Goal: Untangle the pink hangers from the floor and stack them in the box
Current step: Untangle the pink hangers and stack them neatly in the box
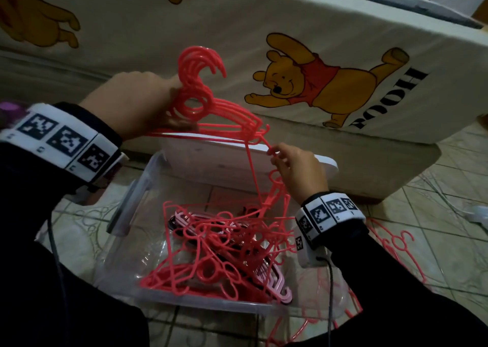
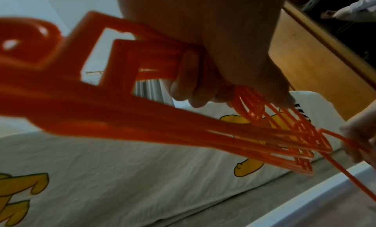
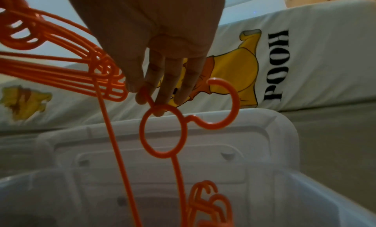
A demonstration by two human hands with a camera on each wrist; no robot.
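My left hand (image 1: 173,106) grips a bundle of several bright pink hangers (image 1: 211,108) by their necks, hooks up, above the clear plastic box (image 1: 124,209). In the left wrist view its curled fingers (image 2: 189,85) wrap round the bundle (image 2: 142,118). My right hand (image 1: 274,155) pinches a single pink hanger (image 3: 162,130) just above its ring, with thumb and fingertips (image 3: 162,92). That hanger hangs down into a tangle of pink hangers (image 1: 224,246) inside the box. Pale pink hangers (image 1: 277,280) lie under the tangle.
The box's white lid (image 1: 303,161) leans behind it against a mattress with a bear print (image 1: 317,87). More pink hangers (image 1: 396,243) lie on the tiled floor to the right of the box. My dark-clothed legs frame the box's near side.
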